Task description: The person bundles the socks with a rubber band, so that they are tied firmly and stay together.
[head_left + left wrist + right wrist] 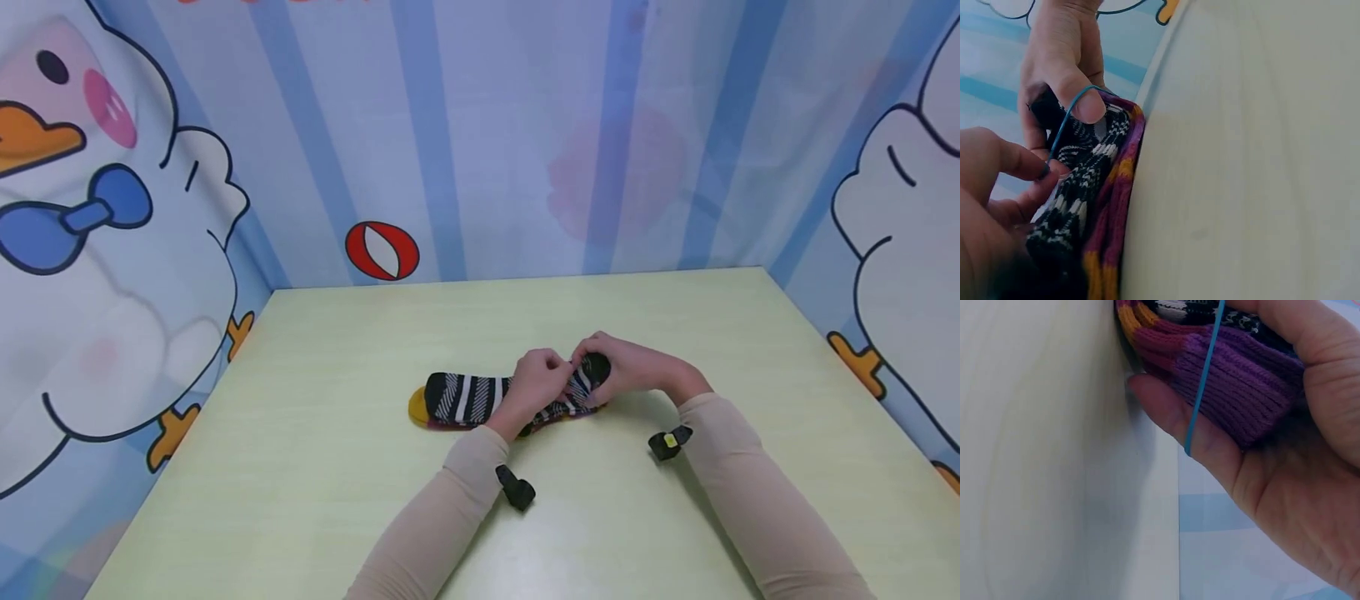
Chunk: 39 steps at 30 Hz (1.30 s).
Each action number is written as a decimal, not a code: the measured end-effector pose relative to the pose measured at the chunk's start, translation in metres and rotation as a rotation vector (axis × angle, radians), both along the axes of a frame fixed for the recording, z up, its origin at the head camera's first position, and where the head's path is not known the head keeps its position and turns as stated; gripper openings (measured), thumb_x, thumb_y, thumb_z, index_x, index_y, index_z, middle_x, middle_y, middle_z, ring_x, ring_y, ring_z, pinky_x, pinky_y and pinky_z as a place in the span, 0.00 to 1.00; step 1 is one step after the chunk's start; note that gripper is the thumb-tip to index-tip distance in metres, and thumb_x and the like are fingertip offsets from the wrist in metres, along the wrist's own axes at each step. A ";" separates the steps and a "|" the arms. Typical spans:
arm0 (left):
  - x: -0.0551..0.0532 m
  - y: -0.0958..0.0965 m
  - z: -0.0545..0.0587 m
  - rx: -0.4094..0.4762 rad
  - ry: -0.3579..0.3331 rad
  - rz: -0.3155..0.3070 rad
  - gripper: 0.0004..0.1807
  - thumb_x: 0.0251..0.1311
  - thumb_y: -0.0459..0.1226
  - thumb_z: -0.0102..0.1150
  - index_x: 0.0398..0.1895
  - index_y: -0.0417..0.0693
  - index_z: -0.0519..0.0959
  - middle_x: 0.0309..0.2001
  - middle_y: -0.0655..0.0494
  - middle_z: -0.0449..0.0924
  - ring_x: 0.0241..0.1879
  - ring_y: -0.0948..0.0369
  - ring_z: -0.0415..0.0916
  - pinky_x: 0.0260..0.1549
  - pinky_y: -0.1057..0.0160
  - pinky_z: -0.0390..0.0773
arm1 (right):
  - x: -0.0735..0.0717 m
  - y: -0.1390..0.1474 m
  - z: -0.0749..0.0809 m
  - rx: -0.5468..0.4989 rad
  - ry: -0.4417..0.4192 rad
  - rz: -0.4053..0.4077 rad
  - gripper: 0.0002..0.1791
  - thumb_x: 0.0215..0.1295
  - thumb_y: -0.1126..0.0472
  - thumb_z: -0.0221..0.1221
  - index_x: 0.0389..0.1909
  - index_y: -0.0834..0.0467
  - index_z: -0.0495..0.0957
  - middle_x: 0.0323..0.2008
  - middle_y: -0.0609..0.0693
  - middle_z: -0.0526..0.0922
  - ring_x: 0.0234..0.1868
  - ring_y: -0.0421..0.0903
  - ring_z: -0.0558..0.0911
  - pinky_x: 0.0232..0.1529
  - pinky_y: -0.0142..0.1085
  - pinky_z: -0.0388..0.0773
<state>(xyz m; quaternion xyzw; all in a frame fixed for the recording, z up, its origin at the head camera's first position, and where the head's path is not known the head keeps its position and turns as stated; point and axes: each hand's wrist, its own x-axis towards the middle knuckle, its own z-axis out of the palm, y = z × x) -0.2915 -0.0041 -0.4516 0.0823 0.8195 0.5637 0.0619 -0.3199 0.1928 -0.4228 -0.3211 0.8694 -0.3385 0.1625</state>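
Observation:
Two patterned knit socks lie stacked: a black-and-white one on top, another with a yellow toe below. Their ribbed purple cuff sits inside my right hand, whose thumb and fingers grip that end from both sides. A thin blue rubber band loops over the right thumb and crosses the cuff. My left hand, over the middle of the socks, pinches the same band between thumb and finger and pulls it taut. The band's far side is hidden behind the socks and fingers.
The socks rest on a pale yellow-green table. Behind it hangs a blue striped backdrop with cartoon birds at both sides. A small black camera is strapped at each wrist, over beige sleeves.

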 end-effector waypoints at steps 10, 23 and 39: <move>0.002 -0.005 0.003 -0.444 0.248 -0.047 0.10 0.64 0.38 0.60 0.24 0.50 0.77 0.21 0.62 0.73 0.19 0.65 0.67 0.20 0.68 0.65 | -0.003 0.003 -0.003 -0.011 -0.044 -0.003 0.28 0.52 0.62 0.74 0.53 0.58 0.75 0.53 0.57 0.72 0.49 0.52 0.75 0.48 0.44 0.75; 0.002 -0.002 0.003 -0.575 0.264 -0.072 0.10 0.63 0.37 0.62 0.24 0.50 0.75 0.22 0.62 0.72 0.22 0.65 0.67 0.23 0.67 0.65 | -0.006 0.006 -0.001 -0.064 -0.052 -0.014 0.19 0.75 0.54 0.56 0.58 0.61 0.80 0.64 0.63 0.74 0.66 0.61 0.70 0.63 0.55 0.68; 0.005 0.004 0.000 -0.688 0.324 -0.061 0.08 0.62 0.38 0.63 0.41 0.53 0.74 0.34 0.57 0.73 0.33 0.58 0.72 0.29 0.55 0.69 | -0.003 -0.001 0.003 -0.171 -0.071 -0.265 0.13 0.75 0.66 0.45 0.51 0.68 0.75 0.53 0.63 0.77 0.51 0.54 0.77 0.50 0.44 0.73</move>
